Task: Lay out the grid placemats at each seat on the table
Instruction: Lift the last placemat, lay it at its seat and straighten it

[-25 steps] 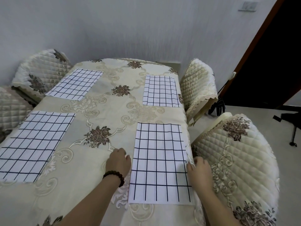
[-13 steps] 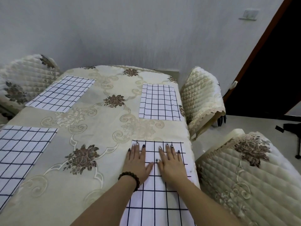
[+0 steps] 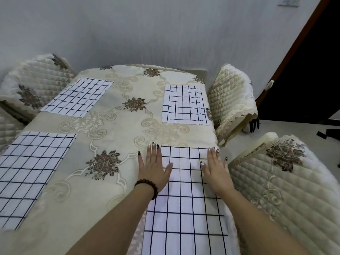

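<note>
Pressing the near-right grid placemat (image 3: 184,208) flat, your left hand (image 3: 153,168) and right hand (image 3: 216,172) lie open-fingered; 4 placemats cover the floral-clothed table (image 3: 110,126).

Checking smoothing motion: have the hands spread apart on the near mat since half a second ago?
Yes. Left hand went out to the near placemat's left edge, right hand to its right edge.

Wall (image 3: 147,30): plain pale grey, behind the far end of the table.
Switch plate (image 3: 288,1): high on the wall, far right.
Door frame (image 3: 296,43): dark brown, slanting up at right, with a dark opening beside it.
Floor (image 3: 294,127): pale, at right.
Table (image 3: 117,129): covered by a cream cloth with brown flower motifs and scrolls.
Chairs: quilted cream covers, two at right (image 3: 231,96) (image 3: 287,181), one at far left (image 3: 35,83).
Light: soft, even.
</note>
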Demonstrator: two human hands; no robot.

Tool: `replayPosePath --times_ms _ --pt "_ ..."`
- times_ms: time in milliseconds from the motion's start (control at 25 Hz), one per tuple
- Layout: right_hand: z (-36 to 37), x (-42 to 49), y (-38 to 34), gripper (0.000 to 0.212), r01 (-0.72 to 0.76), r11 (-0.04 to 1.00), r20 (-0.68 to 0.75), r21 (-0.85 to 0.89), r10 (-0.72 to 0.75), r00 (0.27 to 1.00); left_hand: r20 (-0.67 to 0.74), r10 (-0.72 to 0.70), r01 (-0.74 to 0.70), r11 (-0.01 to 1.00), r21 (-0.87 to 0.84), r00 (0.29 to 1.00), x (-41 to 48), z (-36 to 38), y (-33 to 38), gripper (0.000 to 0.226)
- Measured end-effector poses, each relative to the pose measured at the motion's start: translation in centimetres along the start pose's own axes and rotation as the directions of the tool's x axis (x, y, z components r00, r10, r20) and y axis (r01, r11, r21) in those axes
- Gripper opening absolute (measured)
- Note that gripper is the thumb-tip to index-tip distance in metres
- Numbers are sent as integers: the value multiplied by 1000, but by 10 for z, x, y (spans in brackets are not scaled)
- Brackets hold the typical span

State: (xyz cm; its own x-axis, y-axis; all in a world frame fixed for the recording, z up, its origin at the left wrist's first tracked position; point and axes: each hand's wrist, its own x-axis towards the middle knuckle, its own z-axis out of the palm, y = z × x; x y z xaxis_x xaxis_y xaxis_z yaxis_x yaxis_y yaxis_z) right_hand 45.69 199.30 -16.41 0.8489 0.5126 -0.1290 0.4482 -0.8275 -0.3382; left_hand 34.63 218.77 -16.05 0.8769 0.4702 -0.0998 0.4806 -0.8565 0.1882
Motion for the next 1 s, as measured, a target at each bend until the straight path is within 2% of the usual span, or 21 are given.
replayPosePath --times_ms 120,200,320,480,640,720,880,1000 --pt "-8 -64 -8 72 29 996 -139 86 -17 990 -240 12 -30 997 -70 971 -77 -6 -11 71" --pt "13 -109 -22 69 68 995 -153 68 -57 987 -272 80 -105 992 -76 959 -131 11 -10 61" --pt "54 -152 -43 63 118 993 -32 -24 -118 992 -73 154 -156 987 -32 985 -174 44 0 56" --pt "76 -163 -59 60 103 988 69 -113 -96 993 115 35 -31 999 -35 993 -181 61 4 73" --pt "74 -167 -34 64 55 988 41 -142 -50 998 158 -18 26 998 -51 987 -184 58 0 78" --pt "67 -171 -17 74 1 990 28 -139 3 1000 142 -31 38 998 -46 989 -185 55 -1 79" --pt "55 -176 1 95 -10 987 9 -161 11 1000 116 -21 26 999 -39 993 -187 58 -2 79" --pt "51 -178 -2 95 -17 986 16 -164 20 1000 106 -60 67 996 -64 993 -187 58 -4 75"
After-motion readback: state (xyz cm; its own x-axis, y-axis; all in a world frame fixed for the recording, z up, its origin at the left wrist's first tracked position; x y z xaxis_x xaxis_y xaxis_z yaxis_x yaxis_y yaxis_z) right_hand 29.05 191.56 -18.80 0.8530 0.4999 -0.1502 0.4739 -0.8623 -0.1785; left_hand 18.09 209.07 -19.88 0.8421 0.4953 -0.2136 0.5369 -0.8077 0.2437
